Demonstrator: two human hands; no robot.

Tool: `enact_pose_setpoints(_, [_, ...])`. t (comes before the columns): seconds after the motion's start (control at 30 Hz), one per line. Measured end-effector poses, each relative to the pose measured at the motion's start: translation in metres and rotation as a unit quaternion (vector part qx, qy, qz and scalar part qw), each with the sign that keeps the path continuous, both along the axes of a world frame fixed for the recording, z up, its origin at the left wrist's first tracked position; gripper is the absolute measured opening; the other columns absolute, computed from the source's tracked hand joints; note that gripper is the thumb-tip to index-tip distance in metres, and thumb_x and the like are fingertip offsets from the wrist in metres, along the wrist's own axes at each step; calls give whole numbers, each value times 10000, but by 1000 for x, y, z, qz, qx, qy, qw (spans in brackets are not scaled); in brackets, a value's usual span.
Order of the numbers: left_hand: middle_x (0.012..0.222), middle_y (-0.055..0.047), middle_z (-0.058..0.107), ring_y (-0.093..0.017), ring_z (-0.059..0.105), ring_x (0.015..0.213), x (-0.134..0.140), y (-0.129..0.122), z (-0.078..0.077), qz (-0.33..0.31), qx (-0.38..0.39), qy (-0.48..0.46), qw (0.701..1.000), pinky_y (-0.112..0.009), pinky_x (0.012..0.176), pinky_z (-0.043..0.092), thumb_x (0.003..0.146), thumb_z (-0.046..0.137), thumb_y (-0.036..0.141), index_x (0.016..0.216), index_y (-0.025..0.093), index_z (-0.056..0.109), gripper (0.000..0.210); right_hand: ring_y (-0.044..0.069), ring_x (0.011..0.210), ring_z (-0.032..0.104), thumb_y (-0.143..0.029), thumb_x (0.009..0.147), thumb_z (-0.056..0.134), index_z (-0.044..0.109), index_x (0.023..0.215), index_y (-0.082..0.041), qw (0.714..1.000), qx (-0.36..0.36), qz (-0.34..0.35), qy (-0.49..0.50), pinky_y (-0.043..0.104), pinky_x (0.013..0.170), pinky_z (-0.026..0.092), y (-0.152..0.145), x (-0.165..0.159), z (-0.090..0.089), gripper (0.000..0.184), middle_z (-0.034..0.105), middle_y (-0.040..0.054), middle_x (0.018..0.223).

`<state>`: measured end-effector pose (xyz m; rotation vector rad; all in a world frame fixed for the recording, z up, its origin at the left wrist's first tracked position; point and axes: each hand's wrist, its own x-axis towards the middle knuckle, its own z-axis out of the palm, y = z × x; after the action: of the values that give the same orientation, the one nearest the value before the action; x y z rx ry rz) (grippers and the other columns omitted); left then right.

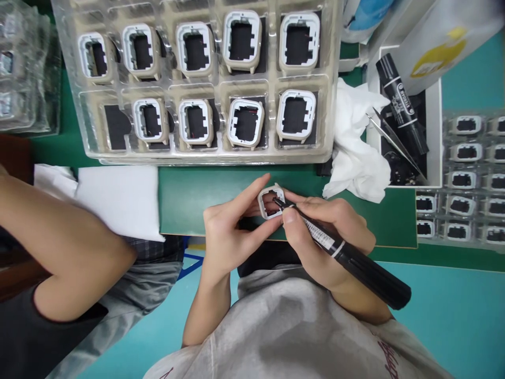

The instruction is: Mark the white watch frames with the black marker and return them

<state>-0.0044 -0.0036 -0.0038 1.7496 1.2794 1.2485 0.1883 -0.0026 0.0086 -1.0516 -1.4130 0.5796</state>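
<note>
Head view, looking down on a green desk [189, 200], with a large clear tray [209, 154] as landmark for every place. Held a small pale frame [262, 202], square with rounded corners, just below the tray's middle. Closed the grip of the left hand [229, 231] around its edges, between thumb and fingers. Closed the grip of the right hand [347, 221], below and right of the tray's middle, on a thick black marker [349, 258], aiming its tip into the opening, by the right inner rim. Could not tell contact from a narrow gap there.

Judged the held frame to be mid-work rather than finished. Counted nine similar frames [281, 116] in the tray's two nearest rows, five in the farther and four in the nearer, with dark lining at the nearer row's left end. Could not tell marked from unmarked among them, so could give no count of finished or remaining pieces.

Noticed, right of the tray, crumpled white tissue [357, 142] and a white box [436, 131] bearing tweezers [398, 147] and a second marker [402, 102]. Found, below the tray's left end, a white cloth [118, 195] and a co-worker's bare arm [82, 247].
</note>
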Motion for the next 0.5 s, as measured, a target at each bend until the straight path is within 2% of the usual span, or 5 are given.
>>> enact_pose_setpoints(0.2, [1292,-10,1029,-243,1029,1015,-3,3,2,-23,-19,-28,999,-290,1004,865,1005,1180,346,1725,358,884,779,301,1007,1031,-84,1040,954,848,1162,-310,999,0,13,30,343,885,889,0,2,0,278,977,-6,1008])
enact_pose_setpoints(0.3, [1245,-14,1030,-248,1026,980,-3,3,4,-23,-23,-16,999,-301,983,871,1015,1173,394,1700,327,902,739,297,995,1029,-89,1047,951,838,1149,-303,1000,-11,9,21,358,958,898,0,3,1,263,974,-1,999])
enact_pose_setpoints(0.4, [1213,-17,1030,-257,1022,952,-3,3,5,-15,-21,8,1000,-322,972,879,1024,1163,446,1686,319,912,719,289,962,1025,-104,1047,949,822,1117,-306,1000,0,6,12,346,915,899,1,3,4,248,969,-13,985])
enact_pose_setpoints(0.5, [1239,-13,1030,-253,1024,961,-3,2,6,-7,-14,24,1000,-318,983,876,1043,1149,401,1695,342,907,698,282,964,1023,-54,1061,902,825,1150,-326,1000,-6,10,1,353,923,901,2,2,7,296,965,-26,970])
